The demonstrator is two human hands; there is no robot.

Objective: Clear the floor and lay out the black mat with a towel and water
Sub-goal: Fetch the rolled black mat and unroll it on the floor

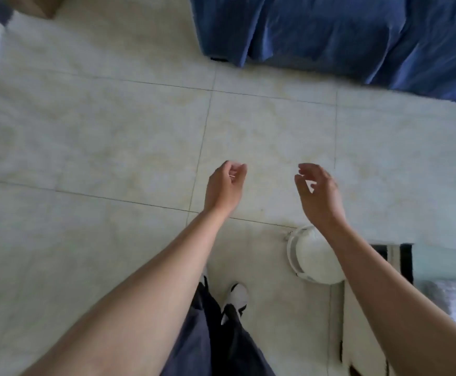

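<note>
The black mat cannot be made out for certain; only a dark, white-striped edge (405,256) is seen at the lower right, cut off by the right forearm. A white round object (313,256) is partly hidden there. No writing is legible. The left hand (222,185) is loosely curled and the right hand (320,191) half open, both empty, above the tiled floor (113,137); blue fabric (329,31) is cropped at the top.

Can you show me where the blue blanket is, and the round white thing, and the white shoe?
blue blanket (329,31): head view, on a middle fold.
round white thing (312,256): head view, on its top.
white shoe (239,293): head view, on its toe.
</note>
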